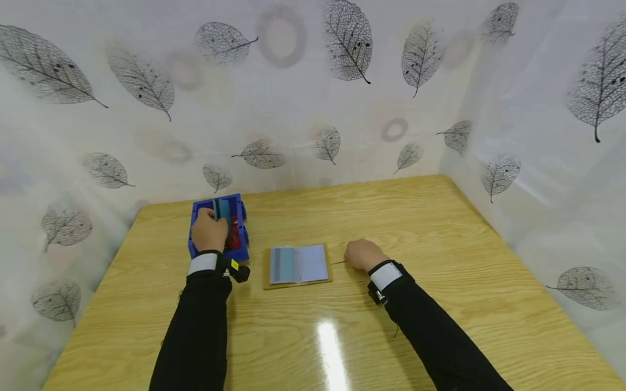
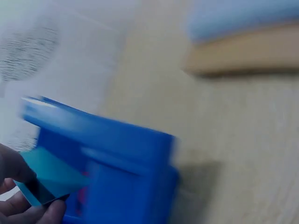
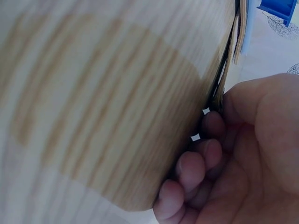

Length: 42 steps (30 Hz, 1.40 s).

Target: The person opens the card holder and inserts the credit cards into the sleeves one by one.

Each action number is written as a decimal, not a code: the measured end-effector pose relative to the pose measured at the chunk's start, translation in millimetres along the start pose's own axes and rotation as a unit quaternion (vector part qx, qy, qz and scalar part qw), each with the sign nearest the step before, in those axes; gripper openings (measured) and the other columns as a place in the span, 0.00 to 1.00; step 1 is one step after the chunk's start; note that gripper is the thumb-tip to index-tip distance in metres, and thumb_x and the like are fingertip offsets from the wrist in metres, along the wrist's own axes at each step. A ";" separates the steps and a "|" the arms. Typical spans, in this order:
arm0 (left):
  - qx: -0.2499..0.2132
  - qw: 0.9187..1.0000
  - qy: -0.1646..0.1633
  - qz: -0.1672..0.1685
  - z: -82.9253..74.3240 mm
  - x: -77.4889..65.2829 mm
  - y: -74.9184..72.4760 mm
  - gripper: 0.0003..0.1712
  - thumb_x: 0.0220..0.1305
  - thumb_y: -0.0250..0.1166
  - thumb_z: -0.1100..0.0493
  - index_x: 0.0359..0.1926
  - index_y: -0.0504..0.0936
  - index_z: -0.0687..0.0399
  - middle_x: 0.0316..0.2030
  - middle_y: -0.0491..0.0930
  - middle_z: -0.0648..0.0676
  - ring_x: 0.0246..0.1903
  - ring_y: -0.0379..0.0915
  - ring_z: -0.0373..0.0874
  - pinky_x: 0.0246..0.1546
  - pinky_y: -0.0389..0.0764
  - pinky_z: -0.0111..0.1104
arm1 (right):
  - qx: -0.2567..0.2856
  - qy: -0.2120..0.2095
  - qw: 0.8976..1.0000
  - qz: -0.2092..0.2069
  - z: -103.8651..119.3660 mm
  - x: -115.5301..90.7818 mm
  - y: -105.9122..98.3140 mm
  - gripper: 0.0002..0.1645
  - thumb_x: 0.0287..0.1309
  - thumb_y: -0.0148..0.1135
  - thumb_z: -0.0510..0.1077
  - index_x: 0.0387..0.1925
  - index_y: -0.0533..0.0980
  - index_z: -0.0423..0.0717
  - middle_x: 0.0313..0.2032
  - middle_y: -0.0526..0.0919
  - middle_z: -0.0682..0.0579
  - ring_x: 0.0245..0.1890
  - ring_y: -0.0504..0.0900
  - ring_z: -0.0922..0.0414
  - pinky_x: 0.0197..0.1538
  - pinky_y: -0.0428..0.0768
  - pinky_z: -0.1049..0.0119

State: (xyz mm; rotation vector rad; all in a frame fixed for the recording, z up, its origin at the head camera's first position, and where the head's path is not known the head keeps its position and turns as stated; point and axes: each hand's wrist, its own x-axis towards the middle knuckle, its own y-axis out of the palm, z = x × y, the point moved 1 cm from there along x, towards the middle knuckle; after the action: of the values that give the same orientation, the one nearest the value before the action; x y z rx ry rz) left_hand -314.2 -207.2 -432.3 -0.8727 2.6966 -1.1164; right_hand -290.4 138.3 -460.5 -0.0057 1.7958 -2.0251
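My left hand (image 1: 208, 233) reaches into a blue plastic bin (image 1: 239, 253) at the table's back left. Its thumb and fingers pinch a teal card (image 2: 49, 177) with a dark band along one edge. A small open ring-bound notebook (image 1: 313, 264) lies flat in the middle, with clear sleeves, a teal left side and a tan cover (image 1: 266, 271). To its right my right hand (image 1: 364, 254) rests low on the table, fingers curled. Between thumb and forefinger it pinches a thin brown cord (image 3: 227, 77) that runs to the notebook's right edge.
Red items (image 1: 235, 234) lie in the right side of the bin. The wooden table (image 1: 415, 217) meets leaf-patterned white sheeting (image 1: 293, 108) at its back and sides. A bright light reflection (image 1: 330, 347) shows on the tabletop near the front.
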 end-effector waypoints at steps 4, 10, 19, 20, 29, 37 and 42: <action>-0.034 0.997 0.047 -0.041 -17.3 -9.9 -15.6 0.13 0.62 0.56 0.62 0.45 0.77 0.66 0.40 0.82 0.66 0.40 0.77 0.62 0.42 0.75 0.52 | 0.004 0.000 1.000 -0.001 -1.4 0.3 0.1 0.19 0.66 0.51 0.39 0.17 0.73 0.43 0.22 0.74 0.46 0.22 0.69 0.52 0.27 0.66 0.64; -0.086 0.988 0.119 -0.046 -44.7 -32.8 -32.3 0.13 0.63 0.60 0.61 0.44 0.79 0.67 0.38 0.82 0.67 0.39 0.78 0.61 0.40 0.75 0.50 | 0.007 0.002 1.000 -0.006 -2.4 0.8 0.5 0.19 0.65 0.52 0.40 0.17 0.72 0.43 0.22 0.74 0.47 0.22 0.69 0.53 0.26 0.66 0.64; -0.158 0.975 0.096 0.120 -48.3 -66.9 -17.9 0.16 0.64 0.66 0.58 0.48 0.78 0.64 0.35 0.85 0.62 0.26 0.84 0.50 0.26 0.81 0.30 | 0.008 -0.001 1.000 -0.003 -3.1 0.2 -0.3 0.19 0.65 0.51 0.39 0.17 0.72 0.44 0.20 0.72 0.48 0.21 0.68 0.53 0.25 0.65 0.64; -0.151 0.974 0.090 0.140 -46.5 -70.3 -14.3 0.17 0.63 0.66 0.58 0.49 0.78 0.64 0.34 0.85 0.62 0.25 0.84 0.48 0.26 0.81 0.31 | 0.007 -0.002 1.000 -0.002 -2.9 0.4 -0.4 0.19 0.65 0.51 0.39 0.17 0.72 0.44 0.19 0.71 0.49 0.21 0.68 0.53 0.25 0.65 0.64; -0.109 0.956 0.050 0.269 -28.0 -95.0 25.4 0.22 0.61 0.67 0.62 0.55 0.75 0.64 0.25 0.82 0.57 0.19 0.79 0.43 0.25 0.80 0.34 | 0.008 -0.001 1.000 -0.010 -2.0 1.1 -0.8 0.18 0.64 0.51 0.39 0.17 0.72 0.43 0.19 0.71 0.49 0.21 0.68 0.53 0.26 0.65 0.64; -0.063 0.951 0.054 0.297 -21.8 -108.8 39.9 0.24 0.61 0.67 0.63 0.57 0.73 0.62 0.25 0.82 0.55 0.20 0.77 0.43 0.22 0.77 0.33 | 0.020 0.010 1.000 -0.008 -1.2 0.2 0.6 0.19 0.66 0.50 0.39 0.17 0.72 0.43 0.17 0.67 0.50 0.18 0.65 0.54 0.24 0.63 0.65; -0.028 0.955 0.050 0.292 -24.3 -110.9 44.4 0.24 0.60 0.68 0.62 0.56 0.74 0.64 0.22 0.81 0.54 0.18 0.76 0.42 0.21 0.76 0.32 | 0.020 0.011 1.000 -0.007 -1.0 -0.2 0.8 0.19 0.66 0.50 0.39 0.17 0.72 0.43 0.17 0.67 0.50 0.18 0.65 0.54 0.24 0.62 0.65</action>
State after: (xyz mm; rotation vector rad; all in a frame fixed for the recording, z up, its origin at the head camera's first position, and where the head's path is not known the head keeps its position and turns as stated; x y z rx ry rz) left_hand -250.0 -106.9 -458.5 0.0072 2.7795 -0.9612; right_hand -290.3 139.3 -461.4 0.0159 1.7729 -2.0793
